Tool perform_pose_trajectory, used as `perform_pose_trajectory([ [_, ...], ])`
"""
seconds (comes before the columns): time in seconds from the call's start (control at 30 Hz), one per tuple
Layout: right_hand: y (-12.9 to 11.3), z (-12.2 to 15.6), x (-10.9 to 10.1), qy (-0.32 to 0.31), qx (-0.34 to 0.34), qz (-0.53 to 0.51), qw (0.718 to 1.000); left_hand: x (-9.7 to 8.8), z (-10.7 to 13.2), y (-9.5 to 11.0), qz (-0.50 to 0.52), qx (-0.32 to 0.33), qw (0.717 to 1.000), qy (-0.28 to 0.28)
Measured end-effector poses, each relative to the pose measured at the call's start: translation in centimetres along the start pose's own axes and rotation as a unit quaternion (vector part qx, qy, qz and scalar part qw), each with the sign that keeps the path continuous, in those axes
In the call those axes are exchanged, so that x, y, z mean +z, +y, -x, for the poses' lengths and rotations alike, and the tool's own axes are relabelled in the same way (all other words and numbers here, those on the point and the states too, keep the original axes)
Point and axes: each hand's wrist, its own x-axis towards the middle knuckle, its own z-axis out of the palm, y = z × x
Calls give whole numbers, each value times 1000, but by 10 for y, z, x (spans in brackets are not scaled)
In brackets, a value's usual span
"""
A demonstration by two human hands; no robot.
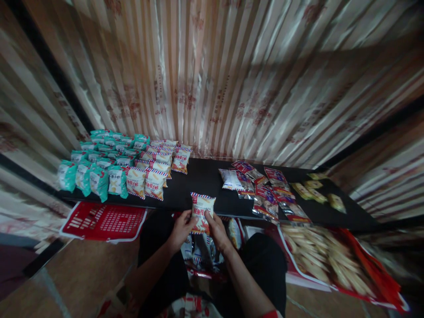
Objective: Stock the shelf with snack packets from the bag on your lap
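Observation:
Between my two hands, just in front of the shelf edge, is an upright white and orange snack bag with a striped top seam. My left hand grips its left side, and my right hand grips its lower right side. Below the hands, a red basket between my knees holds several more snack bags, partly hidden by my arms. To the left on the black shelf, rows of matching white and orange bags stand beside rows of teal snack bags.
One white bag lies by flat red and purple packets on the shelf's right half. Small yellow packets lie farther right. A red basket sits below left; another basket with long pale packs stands below right. Printed plastic sheeting hangs behind.

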Motion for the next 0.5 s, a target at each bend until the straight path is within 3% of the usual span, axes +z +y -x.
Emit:
perform_pose_trajectory([
  [0.5,-12,-10,19,-66,-29,56,996,-23,-23,0,-6,48,996,81],
])
